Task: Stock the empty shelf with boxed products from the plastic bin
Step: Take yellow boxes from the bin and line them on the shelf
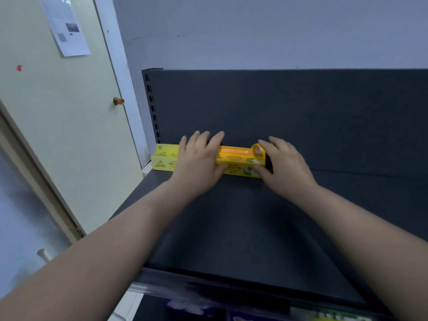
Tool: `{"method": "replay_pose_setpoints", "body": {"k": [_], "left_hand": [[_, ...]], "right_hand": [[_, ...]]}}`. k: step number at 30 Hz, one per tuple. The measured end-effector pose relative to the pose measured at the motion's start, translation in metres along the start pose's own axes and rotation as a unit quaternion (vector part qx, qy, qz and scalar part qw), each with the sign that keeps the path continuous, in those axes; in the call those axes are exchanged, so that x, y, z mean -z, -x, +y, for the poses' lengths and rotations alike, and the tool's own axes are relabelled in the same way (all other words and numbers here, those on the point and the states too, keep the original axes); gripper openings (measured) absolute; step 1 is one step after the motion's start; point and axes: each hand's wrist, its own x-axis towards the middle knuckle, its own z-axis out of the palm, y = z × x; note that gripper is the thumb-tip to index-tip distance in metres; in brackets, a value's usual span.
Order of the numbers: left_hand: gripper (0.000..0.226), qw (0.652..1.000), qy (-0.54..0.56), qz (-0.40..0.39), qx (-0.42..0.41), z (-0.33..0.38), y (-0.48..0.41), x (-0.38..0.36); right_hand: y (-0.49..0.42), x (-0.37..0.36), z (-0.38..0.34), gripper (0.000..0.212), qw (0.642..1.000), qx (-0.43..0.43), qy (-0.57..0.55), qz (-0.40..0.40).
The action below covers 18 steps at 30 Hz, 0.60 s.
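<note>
left hand [199, 163] flat on orange box [236, 156] | right hand [287, 167] grips its right end | shelf [231, 228] back-left corner, beside yellow box [164, 158]

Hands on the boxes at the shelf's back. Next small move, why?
Probably release and withdraw both hands: the orange box already lies on the shelf against the back panel, end to end with the yellow box. Left hand rests on top, right hand grips its right end.

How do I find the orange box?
Find the dark shelf and look along its back panel. Two long boxes lie end to end there; the orange box is the right one. Unlike the yellow-green box, it has a round tab at its end.
</note>
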Motion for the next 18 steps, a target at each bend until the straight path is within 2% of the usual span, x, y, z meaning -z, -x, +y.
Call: {"method": "replay_pose_setpoints", "body": {"k": [9,18], "left_hand": [[0.071,0.990,0.112,0.049,-0.075,0.155,-0.002,0.012],[0.068,0.966,0.200,0.030,-0.161,0.340,0.021,0.010]], "right_hand": [[0.098,0.108,0.080,0.063,0.997,-0.050,0.022,0.058],[0.234,0.209,0.188,0.061,0.981,-0.150,0.088,0.090]]}}
